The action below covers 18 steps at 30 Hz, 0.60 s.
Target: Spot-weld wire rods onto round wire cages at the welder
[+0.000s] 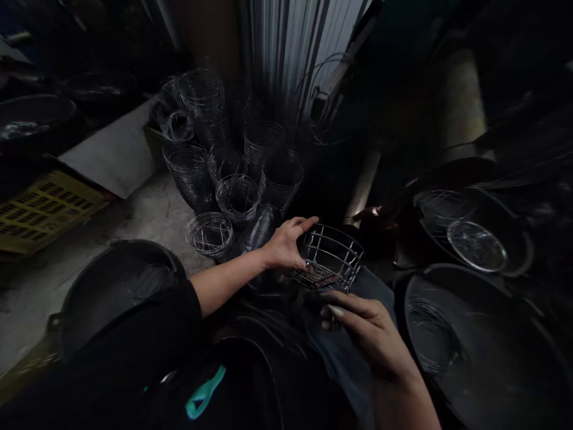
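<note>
A small round wire basket (344, 254) of shiny metal rods is tilted in front of me. My left hand (286, 243) grips its left side, the fingers at the upper rim and the thumb at the lower part. Just below and to the right of the basket is my right hand (369, 322). Its thumb and fingers are pinched together around something small and dark that I cannot make out. The basket's underside and the right fingertips are partly lost in shadow.
Stacks of wire baskets (237, 197) stand on the concrete floor (154, 209) ahead. Black tubs (496, 346) with wire rings are at right, another tub (120, 275) at left. A yellow crate (49, 209) is far left; a turquoise-handled item (206, 392) lies below.
</note>
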Each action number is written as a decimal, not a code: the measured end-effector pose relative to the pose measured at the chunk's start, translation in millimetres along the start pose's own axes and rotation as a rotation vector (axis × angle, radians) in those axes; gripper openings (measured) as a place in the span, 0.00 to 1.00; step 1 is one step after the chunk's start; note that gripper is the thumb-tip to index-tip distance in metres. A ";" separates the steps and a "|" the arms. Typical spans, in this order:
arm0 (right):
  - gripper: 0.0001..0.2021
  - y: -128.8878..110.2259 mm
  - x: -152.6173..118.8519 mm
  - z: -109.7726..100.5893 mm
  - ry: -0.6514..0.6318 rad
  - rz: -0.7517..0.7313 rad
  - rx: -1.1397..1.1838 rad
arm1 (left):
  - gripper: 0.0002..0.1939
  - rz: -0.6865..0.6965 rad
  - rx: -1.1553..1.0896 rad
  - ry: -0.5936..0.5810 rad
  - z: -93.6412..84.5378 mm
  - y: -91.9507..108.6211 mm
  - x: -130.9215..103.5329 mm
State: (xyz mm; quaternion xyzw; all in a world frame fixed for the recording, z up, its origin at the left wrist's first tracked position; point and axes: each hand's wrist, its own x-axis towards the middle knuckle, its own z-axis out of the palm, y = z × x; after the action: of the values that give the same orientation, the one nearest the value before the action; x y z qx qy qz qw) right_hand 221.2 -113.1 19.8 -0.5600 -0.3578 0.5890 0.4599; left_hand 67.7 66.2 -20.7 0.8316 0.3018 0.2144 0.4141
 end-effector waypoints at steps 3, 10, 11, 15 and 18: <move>0.15 10.2 0.9 6.7 0.005 0.095 0.158 | 0.60 0.000 0.010 -0.004 3.0 0.9 2.1; 0.19 15.0 -9.2 0.6 0.197 -0.003 0.060 | 0.62 -0.010 0.030 -0.044 9.3 1.7 1.5; 0.21 14.0 -12.0 -0.6 0.226 -0.027 -0.043 | 0.62 -0.010 0.037 -0.049 9.7 1.9 0.8; 0.18 -0.7 -15.1 -2.2 0.159 -0.162 -0.440 | 0.59 0.019 0.075 -0.059 12.4 3.8 -1.6; 0.12 -14.1 -2.8 -5.4 0.031 -0.237 -0.604 | 0.58 0.069 0.103 -0.061 15.6 7.1 -3.0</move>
State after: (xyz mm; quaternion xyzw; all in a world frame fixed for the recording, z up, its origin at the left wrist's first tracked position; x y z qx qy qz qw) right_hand 228.4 -111.8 33.2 -0.6345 -0.5720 0.3901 0.3436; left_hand 77.3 52.1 -24.0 0.8679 0.2710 0.1871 0.3720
